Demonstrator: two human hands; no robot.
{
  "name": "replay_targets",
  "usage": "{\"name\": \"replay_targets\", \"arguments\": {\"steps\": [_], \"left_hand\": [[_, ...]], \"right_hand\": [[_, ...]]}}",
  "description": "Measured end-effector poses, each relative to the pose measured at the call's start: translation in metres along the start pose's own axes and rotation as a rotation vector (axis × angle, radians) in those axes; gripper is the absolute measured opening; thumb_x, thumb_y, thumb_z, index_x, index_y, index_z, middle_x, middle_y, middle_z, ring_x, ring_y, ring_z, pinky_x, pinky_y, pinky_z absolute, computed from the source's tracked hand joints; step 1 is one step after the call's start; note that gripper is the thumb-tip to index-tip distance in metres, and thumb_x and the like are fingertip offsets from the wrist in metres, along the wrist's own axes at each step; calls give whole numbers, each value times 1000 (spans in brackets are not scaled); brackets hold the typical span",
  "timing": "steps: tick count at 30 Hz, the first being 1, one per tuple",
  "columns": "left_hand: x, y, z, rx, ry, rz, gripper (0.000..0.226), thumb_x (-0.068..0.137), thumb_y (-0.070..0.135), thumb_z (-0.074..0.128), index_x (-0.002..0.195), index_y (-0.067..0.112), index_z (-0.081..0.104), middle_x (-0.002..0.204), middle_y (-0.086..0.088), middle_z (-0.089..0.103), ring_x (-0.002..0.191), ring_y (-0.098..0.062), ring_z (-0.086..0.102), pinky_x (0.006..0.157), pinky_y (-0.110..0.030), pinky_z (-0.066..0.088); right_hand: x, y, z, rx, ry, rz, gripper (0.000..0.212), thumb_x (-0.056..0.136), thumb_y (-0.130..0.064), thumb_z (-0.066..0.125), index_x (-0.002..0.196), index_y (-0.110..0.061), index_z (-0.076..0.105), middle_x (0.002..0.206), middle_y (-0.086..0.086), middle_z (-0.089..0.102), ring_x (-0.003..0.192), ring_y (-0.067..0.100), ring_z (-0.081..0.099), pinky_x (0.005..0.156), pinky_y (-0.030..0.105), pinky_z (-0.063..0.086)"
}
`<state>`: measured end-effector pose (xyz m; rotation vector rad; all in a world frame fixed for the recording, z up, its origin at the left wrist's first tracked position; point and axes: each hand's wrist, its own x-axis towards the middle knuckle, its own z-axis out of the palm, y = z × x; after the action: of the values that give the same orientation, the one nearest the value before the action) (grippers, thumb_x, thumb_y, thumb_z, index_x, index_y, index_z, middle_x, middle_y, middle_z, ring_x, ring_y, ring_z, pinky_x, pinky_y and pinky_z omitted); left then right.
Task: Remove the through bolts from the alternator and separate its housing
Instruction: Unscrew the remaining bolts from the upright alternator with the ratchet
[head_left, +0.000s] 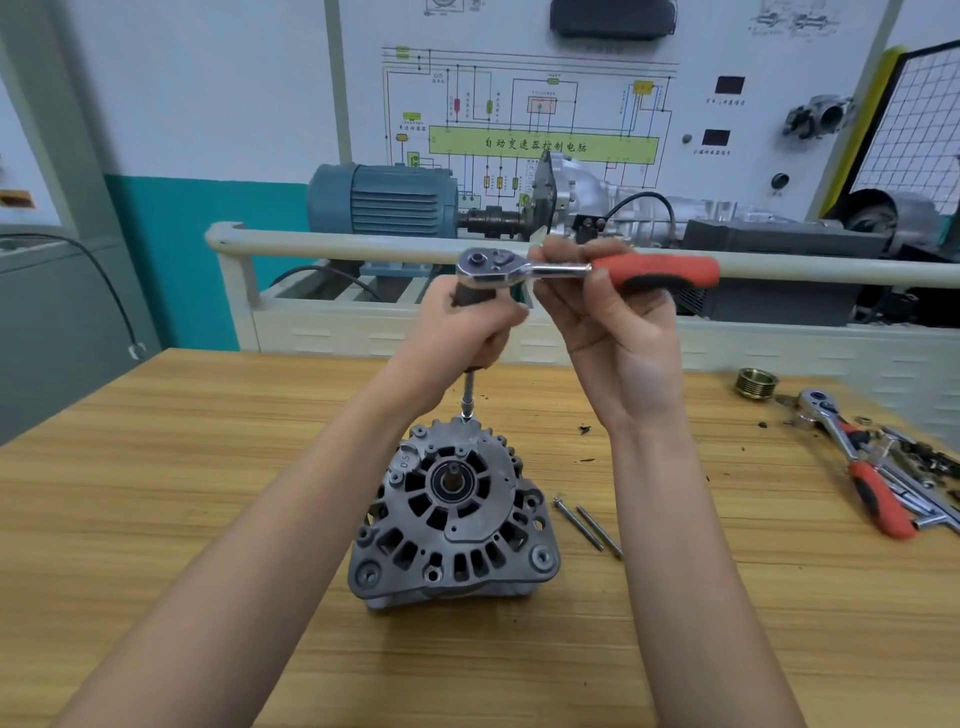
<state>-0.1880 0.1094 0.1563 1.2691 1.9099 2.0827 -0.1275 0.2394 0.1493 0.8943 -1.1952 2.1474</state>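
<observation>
Alternator (454, 514) sits below both hands (467, 322), which grip ratchet (571, 270).

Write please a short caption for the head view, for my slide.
Left hand steadies the extension on the alternator while right hand holds the ratchet; two bolts lie beside.

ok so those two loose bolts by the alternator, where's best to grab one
Pinch it at mid-shank, coming straight down from above. Both bolts lie flat on the table, side by side and close together, right of the alternator. Take the outer one first, fingers across its length. The right hand is nearer, but it holds the ratchet, so free it first.
</observation>
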Motion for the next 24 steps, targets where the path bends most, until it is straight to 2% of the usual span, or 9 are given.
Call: {"name": "replay_targets", "arguments": {"steps": [3, 5, 7, 11, 15, 18, 22, 24], "left_hand": [[1, -1, 4, -26, 176, 4, 25, 69, 10, 51, 47, 16, 41, 41, 3, 33, 37, -12, 25, 42, -19, 25], [-1, -2, 6, -37, 202, 7, 22, 68, 10, 51, 49, 15, 41, 42, 2, 34, 37, -11, 26, 41, -19, 25], [-2, -1, 4, -14, 150, 11, 28, 69, 9, 55, 46, 20, 43, 42, 2, 35, 38, -13, 27, 42, -21, 26], [-2, 3, -5, 81, -91, 73, 35, 72, 8, 64, 45, 22, 47, 43, 0, 38, 39, -19, 33, 44, -24, 32], [-3, 3, 0, 75, -227, 66, 34, 72, 10, 64, 46, 22, 45, 41, 6, 36, 37, -16, 29, 44, -20, 29], [-2, 3, 5, 50, -86, 30, 38, 73, 7, 56, 42, 25, 42, 40, 6, 33, 37, -12, 24, 45, -21, 23], [2, 3, 12, 1, 221, 5, 30, 77, 4, 54, 53, 15, 40, 41, 4, 31, 38, -11, 23, 46, -24, 20], [1, 3, 15, 12, 268, 10, 29, 79, 3, 56, 56, 13, 41, 41, 5, 32, 38, -10, 23, 46, -25, 20]], "right_hand": [[-2, -5, -4, -250, -127, -115, 25, 67, -17, 82, 90, -16, 73, 101, 11, 72, 102, 31, 66, 91, 42, 48], [-2, -5, -4, -282, -148, -131, 26, 66, -18, 82, 90, -17, 73, 102, 11, 72, 101, 32, 66, 92, 44, 47], [-2, -3, -1, -212, -88, -94, 21, 70, -20, 79, 90, -16, 73, 100, 10, 73, 98, 28, 68, 88, 38, 50], [0, 2, 4, 20, 104, 71, 23, 80, -17, 62, 100, -6, 62, 92, 7, 74, 88, 19, 71, 76, 28, 56], [1, -1, 2, 108, 133, 115, 25, 84, -14, 53, 105, -3, 56, 87, 6, 74, 83, 18, 72, 73, 27, 56], [0, -3, 0, 93, 92, 59, 16, 80, -11, 61, 93, -6, 69, 90, 10, 74, 87, 23, 71, 77, 31, 56], [-2, -9, -7, -202, -61, -87, 17, 73, -15, 76, 90, -15, 73, 100, 12, 72, 101, 30, 66, 87, 37, 50], [-3, -13, -11, -315, -115, -143, 21, 71, -18, 80, 91, -17, 73, 101, 12, 72, 102, 34, 66, 89, 42, 48]]}}
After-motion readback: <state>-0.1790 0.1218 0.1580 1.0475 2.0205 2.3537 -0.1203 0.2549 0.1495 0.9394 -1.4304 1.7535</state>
